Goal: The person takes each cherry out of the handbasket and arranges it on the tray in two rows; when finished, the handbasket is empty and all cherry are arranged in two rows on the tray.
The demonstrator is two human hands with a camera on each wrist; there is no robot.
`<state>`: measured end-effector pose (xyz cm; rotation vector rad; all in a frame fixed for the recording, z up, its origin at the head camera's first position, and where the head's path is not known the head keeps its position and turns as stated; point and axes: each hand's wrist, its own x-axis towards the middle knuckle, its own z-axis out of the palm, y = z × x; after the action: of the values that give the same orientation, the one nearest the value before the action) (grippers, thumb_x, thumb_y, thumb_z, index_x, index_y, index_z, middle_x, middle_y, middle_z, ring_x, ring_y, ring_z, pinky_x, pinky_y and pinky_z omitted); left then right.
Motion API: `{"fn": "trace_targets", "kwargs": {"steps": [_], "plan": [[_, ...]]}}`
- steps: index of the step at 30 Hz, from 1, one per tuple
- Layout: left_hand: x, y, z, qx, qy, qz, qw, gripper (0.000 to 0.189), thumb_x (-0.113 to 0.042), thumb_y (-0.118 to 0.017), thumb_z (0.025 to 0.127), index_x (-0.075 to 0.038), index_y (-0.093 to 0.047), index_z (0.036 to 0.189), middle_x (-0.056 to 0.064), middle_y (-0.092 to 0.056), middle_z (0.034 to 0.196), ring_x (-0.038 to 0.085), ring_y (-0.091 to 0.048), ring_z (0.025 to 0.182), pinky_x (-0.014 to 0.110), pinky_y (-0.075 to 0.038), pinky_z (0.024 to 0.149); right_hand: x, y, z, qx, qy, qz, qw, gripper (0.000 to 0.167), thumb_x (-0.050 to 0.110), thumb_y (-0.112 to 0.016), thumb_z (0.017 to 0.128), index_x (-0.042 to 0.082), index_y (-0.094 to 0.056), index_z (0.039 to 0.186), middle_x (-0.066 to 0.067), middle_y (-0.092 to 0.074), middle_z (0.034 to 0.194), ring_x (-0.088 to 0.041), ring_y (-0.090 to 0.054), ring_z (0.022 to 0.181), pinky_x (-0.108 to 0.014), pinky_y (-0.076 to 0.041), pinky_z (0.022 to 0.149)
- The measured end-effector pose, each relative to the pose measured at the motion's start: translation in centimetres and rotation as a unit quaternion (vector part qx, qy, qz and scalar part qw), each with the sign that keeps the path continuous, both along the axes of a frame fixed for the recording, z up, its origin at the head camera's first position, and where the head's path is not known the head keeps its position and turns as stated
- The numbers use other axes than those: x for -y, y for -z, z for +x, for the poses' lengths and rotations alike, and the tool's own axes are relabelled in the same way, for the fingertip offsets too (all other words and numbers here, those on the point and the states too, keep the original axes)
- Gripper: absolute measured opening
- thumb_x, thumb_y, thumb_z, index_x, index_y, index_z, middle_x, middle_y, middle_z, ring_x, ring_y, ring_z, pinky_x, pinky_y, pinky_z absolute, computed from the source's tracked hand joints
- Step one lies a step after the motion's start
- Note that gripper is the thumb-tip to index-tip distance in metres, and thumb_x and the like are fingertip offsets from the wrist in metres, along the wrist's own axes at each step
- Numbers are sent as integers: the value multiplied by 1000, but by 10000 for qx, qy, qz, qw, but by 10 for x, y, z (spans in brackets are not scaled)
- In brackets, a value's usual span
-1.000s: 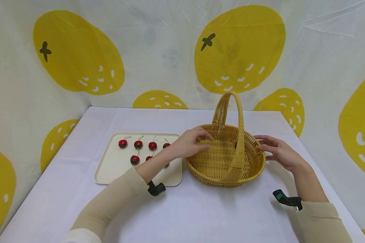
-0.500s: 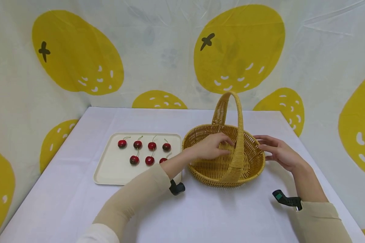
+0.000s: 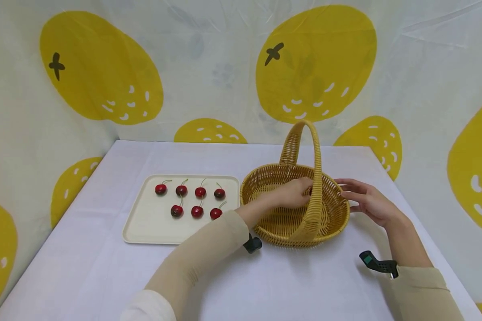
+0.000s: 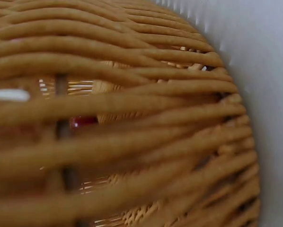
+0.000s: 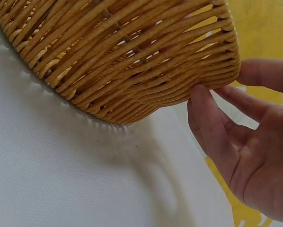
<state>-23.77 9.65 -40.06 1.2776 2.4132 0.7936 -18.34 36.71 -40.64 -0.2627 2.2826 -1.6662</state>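
Note:
My left hand [image 3: 295, 192] reaches into the yellow wicker basket [image 3: 261, 234], just left of its arched handle. Its fingers curl around a dark red cherry [image 3: 309, 191], mostly hidden by them. A red bit of cherry [image 4: 83, 122] shows through the weave in the left wrist view, where the basket wall hides the hand. At the basket's right end, my right hand [image 3: 367, 200] holds the rim with thumb and fingers. In the right wrist view, the right hand's fingertips [image 5: 200, 94] touch the woven side [image 5: 146, 80].
Left of the basket lies a cream tray [image 3: 144, 229] with several stemmed cherries [image 3: 197, 211] in two rows. My left forearm [image 3: 209, 249] crosses the tray's near right corner. White cloth [image 3: 297, 285] covers the table, and a lemon-print curtain [image 3: 209, 67] hangs behind it.
My left hand has moved right, from the basket's left rim to beside the handle, and its fingers have closed around the cherry there. The right hand has stayed at the rim.

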Motion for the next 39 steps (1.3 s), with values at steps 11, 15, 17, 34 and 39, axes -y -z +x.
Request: {"fn": "trace_targets", "kwargs": {"steps": [11, 15, 17, 34, 39], "plan": [[-10, 6, 1, -286, 175, -594, 9977, 39, -14, -40, 112, -5, -50, 149, 13, -43, 156, 19, -40, 144, 19, -29, 113, 0, 2, 1, -23, 9, -20, 10000, 45, 17, -53, 108, 1, -43, 148, 4, -60, 128, -12, -64, 107, -38, -59, 80], [-10, 8, 2, -509, 166, -815, 9952, 37, -12, -42, 111, -7, -55, 146, 11, -47, 154, 18, -45, 141, 18, -30, 112, 0, 1, 0, -27, 13, 37, 10000, 47, 18, -53, 108, -1, -42, 149, 4, -59, 128, -12, -63, 107, -37, -59, 81], [-10, 8, 3, -627, 167, -928, 9936, 36, -11, -43, 111, -8, -59, 142, 10, -50, 151, 17, -47, 139, 18, -32, 112, 0, 1, 0, -57, -11, 52, 10000, 48, 19, -53, 108, -1, -41, 150, 4, -59, 129, -11, -63, 108, -37, -59, 81], [4, 4, 1, -611, 175, -769, 9950, 26, -6, -60, 103, -11, -73, 124, -1, -72, 116, 9, -63, 106, 16, -46, 89, 0, 0, 1, -13, 2, 35, 10000, 49, 20, -54, 108, -1, -41, 149, 3, -59, 129, -11, -64, 107, -38, -58, 81], [11, 3, -4, -457, 267, -585, 9969, 25, -5, -62, 102, -8, -74, 124, 0, -72, 111, 7, -62, 98, 15, -46, 84, 1, 0, 1, -17, 27, 99, 9999, 49, 20, -54, 108, -1, -41, 149, 4, -59, 129, -11, -64, 107, -37, -58, 82]]}}
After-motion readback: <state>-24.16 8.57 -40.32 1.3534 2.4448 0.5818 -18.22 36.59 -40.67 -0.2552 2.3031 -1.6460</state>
